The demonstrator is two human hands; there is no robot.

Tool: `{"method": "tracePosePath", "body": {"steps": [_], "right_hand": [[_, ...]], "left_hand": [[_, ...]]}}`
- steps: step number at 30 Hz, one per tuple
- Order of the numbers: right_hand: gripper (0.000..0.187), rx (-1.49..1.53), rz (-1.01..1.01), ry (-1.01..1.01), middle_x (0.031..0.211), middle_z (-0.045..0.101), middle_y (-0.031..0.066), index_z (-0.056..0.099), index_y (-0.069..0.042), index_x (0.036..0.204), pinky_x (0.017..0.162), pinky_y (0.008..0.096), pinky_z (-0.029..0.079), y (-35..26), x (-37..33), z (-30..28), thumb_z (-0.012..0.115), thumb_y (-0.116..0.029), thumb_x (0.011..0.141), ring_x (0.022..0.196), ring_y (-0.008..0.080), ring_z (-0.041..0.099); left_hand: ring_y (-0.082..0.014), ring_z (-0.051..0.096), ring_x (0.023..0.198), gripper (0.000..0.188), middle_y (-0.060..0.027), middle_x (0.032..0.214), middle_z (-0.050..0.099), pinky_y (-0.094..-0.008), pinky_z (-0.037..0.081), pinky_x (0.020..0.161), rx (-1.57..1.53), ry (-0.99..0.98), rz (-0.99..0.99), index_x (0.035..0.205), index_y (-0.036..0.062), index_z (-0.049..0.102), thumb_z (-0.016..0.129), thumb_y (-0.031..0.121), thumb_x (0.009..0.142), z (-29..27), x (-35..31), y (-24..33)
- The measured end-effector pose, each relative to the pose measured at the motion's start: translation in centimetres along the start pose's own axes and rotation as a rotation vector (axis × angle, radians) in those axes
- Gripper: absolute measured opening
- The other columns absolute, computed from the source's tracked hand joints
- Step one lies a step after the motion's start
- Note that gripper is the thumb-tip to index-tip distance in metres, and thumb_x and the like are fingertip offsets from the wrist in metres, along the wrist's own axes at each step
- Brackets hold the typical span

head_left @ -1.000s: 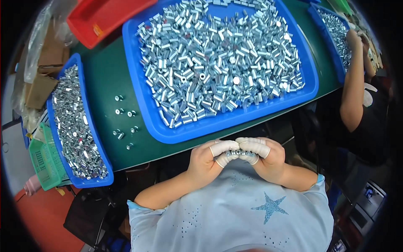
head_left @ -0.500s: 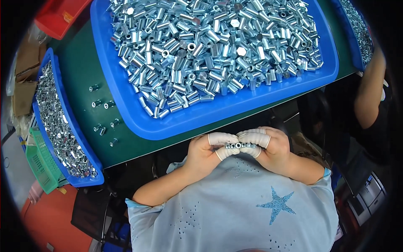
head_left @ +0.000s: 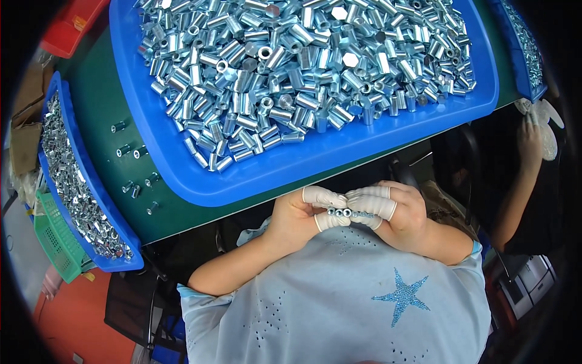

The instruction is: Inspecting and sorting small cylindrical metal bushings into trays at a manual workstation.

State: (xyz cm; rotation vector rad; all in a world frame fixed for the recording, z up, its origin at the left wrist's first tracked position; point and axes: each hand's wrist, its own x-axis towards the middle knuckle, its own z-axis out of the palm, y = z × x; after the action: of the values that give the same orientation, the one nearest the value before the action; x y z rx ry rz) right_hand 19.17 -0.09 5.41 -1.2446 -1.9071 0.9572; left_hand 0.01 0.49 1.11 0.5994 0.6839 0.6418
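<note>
Near table edge, our left hand (head_left: 297,215) and right hand (head_left: 400,212) pinch short row of nuts (head_left: 348,213), fingers closed. Big blue tray (head_left: 315,164) beyond remains heaped with sleeves (head_left: 303,67); most work left, we judge.

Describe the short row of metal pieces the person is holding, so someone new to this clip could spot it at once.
Start at the big blue tray heaped with loose silver sleeves on the green table. Just below its near edge, the left hand and right hand meet. Pinched between their white-capped fingers is the row of metal pieces, lined up end to end rather than loose.
</note>
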Motion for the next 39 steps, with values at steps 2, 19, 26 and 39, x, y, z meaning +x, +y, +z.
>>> {"method": "tracePosePath", "body": {"steps": [2, 19, 26, 39], "right_hand": [[0.023, -0.008, -0.004, -0.003, 0.084, 0.065, 0.0121, 0.062, -0.002, 0.087, 0.058, 0.0298, 0.050, 0.0, -0.1, 0.0, 0.071, -0.007, 0.065, 0.071, 0.0246, 0.064], [0.023, -0.024, -0.003, -0.039, 0.082, 0.065, 0.0118, 0.063, -0.002, 0.085, 0.063, 0.0306, 0.053, -0.1, -0.4, -0.2, 0.072, -0.008, 0.065, 0.070, 0.0239, 0.065], [0.023, 0.005, 0.068, -0.071, 0.083, 0.065, 0.0125, 0.063, -0.001, 0.086, 0.064, 0.0308, 0.053, -0.3, -0.4, -0.3, 0.073, -0.008, 0.066, 0.074, 0.0248, 0.065], [0.023, 0.039, 0.198, -0.071, 0.082, 0.065, 0.0121, 0.064, -0.001, 0.086, 0.063, 0.0314, 0.052, -0.8, -0.5, -0.3, 0.072, -0.007, 0.065, 0.071, 0.0254, 0.064]], "left_hand": [[-0.0173, 0.061, 0.087, 0.023, -0.0099, 0.095, 0.062, -0.0292, 0.051, 0.077, -0.004, 0.003, -0.004, 0.092, -0.0005, 0.060, 0.066, -0.008, 0.071, 0.1, 0.0, -0.1], [-0.0190, 0.061, 0.089, 0.025, -0.0115, 0.094, 0.063, -0.0312, 0.052, 0.078, 0.112, -0.030, 0.040, 0.090, -0.0009, 0.061, 0.069, -0.009, 0.068, -0.2, -0.1, -0.5], [-0.0190, 0.063, 0.084, 0.023, -0.0122, 0.093, 0.063, -0.0296, 0.053, 0.075, 0.217, -0.003, 0.081, 0.091, -0.0015, 0.061, 0.068, -0.008, 0.069, 0.1, -0.2, -0.1], [-0.0171, 0.064, 0.078, 0.018, -0.0110, 0.087, 0.065, -0.0261, 0.053, 0.071, 0.406, -0.014, 0.119, 0.090, -0.0023, 0.063, 0.068, -0.002, 0.073, 0.0, 0.0, 0.3]]}}
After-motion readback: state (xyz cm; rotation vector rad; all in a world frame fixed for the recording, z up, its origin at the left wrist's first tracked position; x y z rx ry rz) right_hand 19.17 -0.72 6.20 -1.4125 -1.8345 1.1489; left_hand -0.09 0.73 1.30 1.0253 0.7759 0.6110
